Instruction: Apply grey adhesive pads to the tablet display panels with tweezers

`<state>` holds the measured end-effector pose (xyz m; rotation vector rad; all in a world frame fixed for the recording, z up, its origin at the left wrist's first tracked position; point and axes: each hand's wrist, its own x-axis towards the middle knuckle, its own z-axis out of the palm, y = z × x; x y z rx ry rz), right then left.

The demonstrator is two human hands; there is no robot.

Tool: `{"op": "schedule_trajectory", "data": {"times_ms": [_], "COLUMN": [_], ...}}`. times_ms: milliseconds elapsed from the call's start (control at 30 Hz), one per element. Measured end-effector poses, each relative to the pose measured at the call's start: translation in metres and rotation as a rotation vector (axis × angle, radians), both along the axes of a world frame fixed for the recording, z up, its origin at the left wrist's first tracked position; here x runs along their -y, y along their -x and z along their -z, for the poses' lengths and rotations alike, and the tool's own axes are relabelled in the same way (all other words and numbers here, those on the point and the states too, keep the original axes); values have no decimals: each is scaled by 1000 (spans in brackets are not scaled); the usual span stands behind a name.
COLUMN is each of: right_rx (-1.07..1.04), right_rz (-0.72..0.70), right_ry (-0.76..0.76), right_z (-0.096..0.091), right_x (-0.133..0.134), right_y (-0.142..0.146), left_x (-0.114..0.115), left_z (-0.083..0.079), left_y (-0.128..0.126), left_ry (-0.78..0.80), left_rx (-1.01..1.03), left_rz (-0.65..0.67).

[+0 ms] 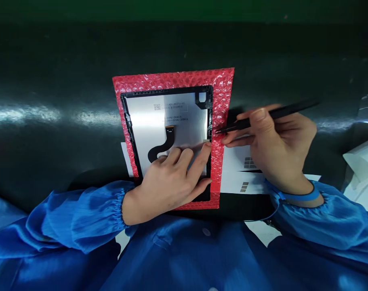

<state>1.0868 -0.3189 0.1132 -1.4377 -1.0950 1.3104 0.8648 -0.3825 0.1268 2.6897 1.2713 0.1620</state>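
dark glossy desk [184, 48], green-black, with a light streak across it. white paper sheets [232, 182] with grey grid prints lie toward the front edge, right of centre. crumpled white plastic packaging [361, 161] sits at the right edge.

Electronics assembly workshop: blue smock sleeves [80, 214] behind the fingers [184, 157], black tweezers [271, 117] in them, a display panel [168, 115] with flex cable [168, 139] on red bubble wrap [171, 79] beneath, dark worktop [50, 81] around.

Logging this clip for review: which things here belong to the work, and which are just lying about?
In use: left hand, right hand, black tweezers, screen panel, black ribbon cable, red bubble wrap.
Lying about: white papers, white packaging.
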Motion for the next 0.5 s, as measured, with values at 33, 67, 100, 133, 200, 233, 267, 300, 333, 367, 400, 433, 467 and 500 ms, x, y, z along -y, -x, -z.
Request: {"op": "schedule_trajectory", "data": {"times_ms": [33,67,100,133,200,233,267,300,333,367,400,433,467,500], "right_rx": [1,15,38,65,121,147,170,193,216,246,280,319,359,395], "right_rz": [22,38,49,55,60,54,44,33,14,-10,-40,-73,-105,-131], "right_ry": [-21,-51,-85,-123,-167,-168,-163,-156,-140,-124,-116,-120,-132,-160], "right_z": [-2,-6,-10,-13,-19,-20,-19,-17,-14,-11,-8,-6,-4,-2], "right_x": [0,1,3,6,17,23,29,35,41,46,50,52,54,55], "right_y": [-4,-9,-14,-21,-37,-46,-55,-63,-71,-77,-83,-87,-90,-92], "left_x": [0,1,1,0,-1,-3,-4,-6,-7,-7,-7,-6,-4,-1], "left_z": [1,1,1,1,-1,-3,-5,-8,-11,-13,-16,-17,-17,-16], "left_y": [1,1,2,3,3,3,2,0,-3,-6,-11,-16,-22,-28], "left_ry": [7,11,13,13,15,20,25,23,13,-6,-27,-44,-56,-54], "left_rx": [9,19,26,29,16,7,-4,-16,-27,-33,-36,-33,-19,0], "left_rz": [-4,-10,-16,-20,-19,-14,-10,-11,-18,-26,-24,-1,46,114]}}
